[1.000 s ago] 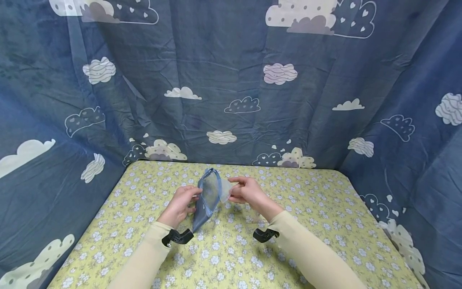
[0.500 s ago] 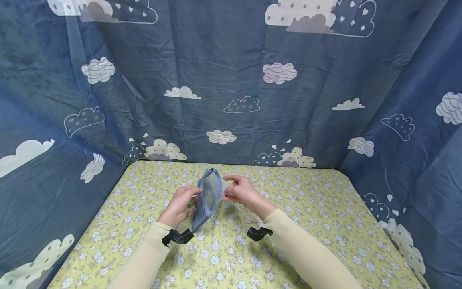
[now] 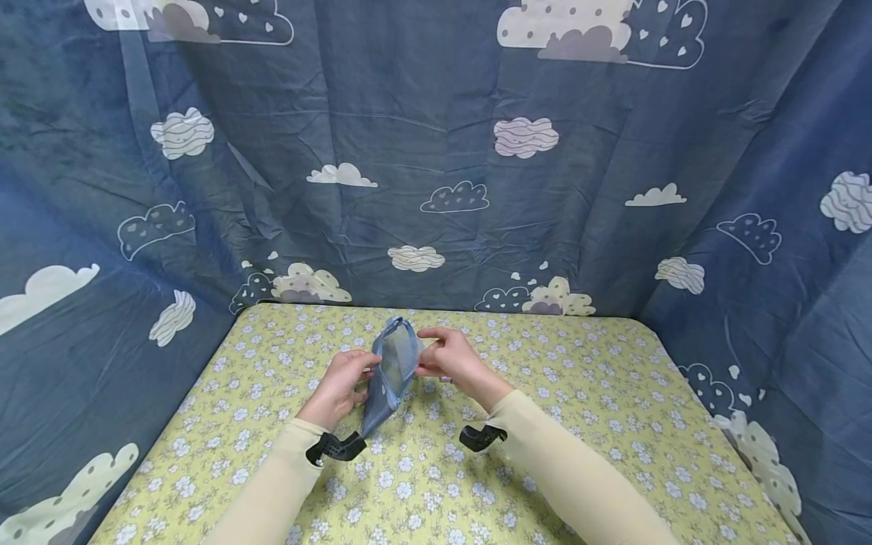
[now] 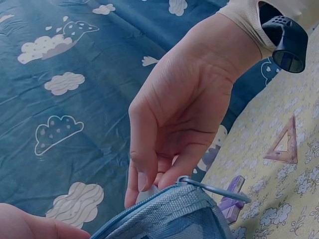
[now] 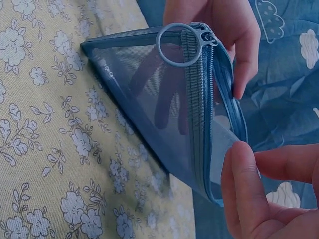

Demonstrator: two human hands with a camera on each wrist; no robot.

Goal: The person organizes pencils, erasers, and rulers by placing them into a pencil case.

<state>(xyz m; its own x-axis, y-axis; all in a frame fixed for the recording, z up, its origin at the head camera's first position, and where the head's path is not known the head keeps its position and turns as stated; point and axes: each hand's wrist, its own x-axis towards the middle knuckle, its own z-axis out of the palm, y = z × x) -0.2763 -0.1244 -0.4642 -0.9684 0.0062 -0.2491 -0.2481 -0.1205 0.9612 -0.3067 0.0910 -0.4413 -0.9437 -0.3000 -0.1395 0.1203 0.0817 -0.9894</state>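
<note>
My left hand point(image 3: 338, 384) grips one side of a blue mesh zip pouch point(image 3: 383, 401), which stands tilted with its mouth spread. Through the mesh in the right wrist view, the left fingers point(image 5: 162, 112) show behind the pouch point(image 5: 144, 84). A round pull ring point(image 5: 160, 45) hangs from the zip. My right hand point(image 3: 458, 363) is at the opposite rim, pinching a thin clear plastic piece point(image 5: 225, 130) between thumb and fingers. Much of that piece lies inside the pouch mouth; its full outline is hidden.
A tinted triangular set square point(image 4: 293, 147) lies on the flowered tablecloth point(image 3: 579, 378) beneath the right forearm. Nearer the pouch is a small purple-and-white block-like thing point(image 4: 232, 203). A dark blue cloud-print curtain point(image 3: 381, 219) rises behind the table and at both sides.
My right hand has moved left towards the pouch, carrying the clear piece from outside the rim into its mouth. The left hand and pouch have hardly moved.
</note>
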